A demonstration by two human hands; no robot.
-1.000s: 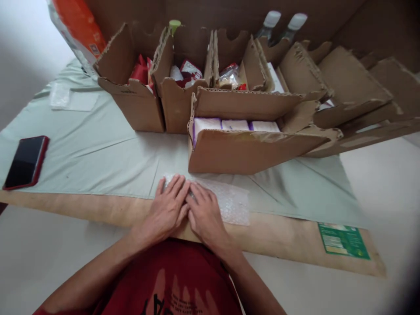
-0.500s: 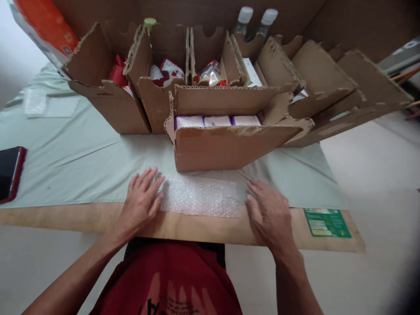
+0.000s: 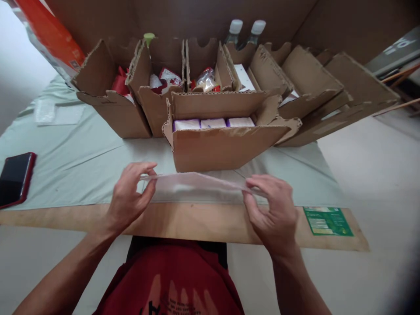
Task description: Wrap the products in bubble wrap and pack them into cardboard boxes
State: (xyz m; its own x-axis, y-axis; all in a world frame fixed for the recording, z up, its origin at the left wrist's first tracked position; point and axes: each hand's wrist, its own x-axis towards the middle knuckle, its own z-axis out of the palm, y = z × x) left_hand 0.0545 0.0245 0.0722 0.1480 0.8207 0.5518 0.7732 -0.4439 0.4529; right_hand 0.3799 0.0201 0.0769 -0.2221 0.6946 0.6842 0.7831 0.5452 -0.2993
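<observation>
Between my two hands a strip of bubble wrap (image 3: 197,180) is held up off the table, seen nearly edge-on. My left hand (image 3: 134,190) pinches its left end between thumb and fingers. At the right end, my right hand (image 3: 271,201) grips it the same way. Just beyond the wrap stands a low cardboard box (image 3: 226,151) with three white-topped, purple-edged packs (image 3: 213,124) inside.
Behind is a row of cardboard bins (image 3: 114,113) holding packets, with two white-capped bottles (image 3: 235,27) at the back. A phone (image 3: 16,179) lies at the left, another bubble wrap piece (image 3: 59,113) behind it. A green card (image 3: 328,222) lies at the right edge.
The bubble wrap lay flat on the table with my hands at its ends. Both hands have now closed on the ends and lifted it, tilting it edge-on.
</observation>
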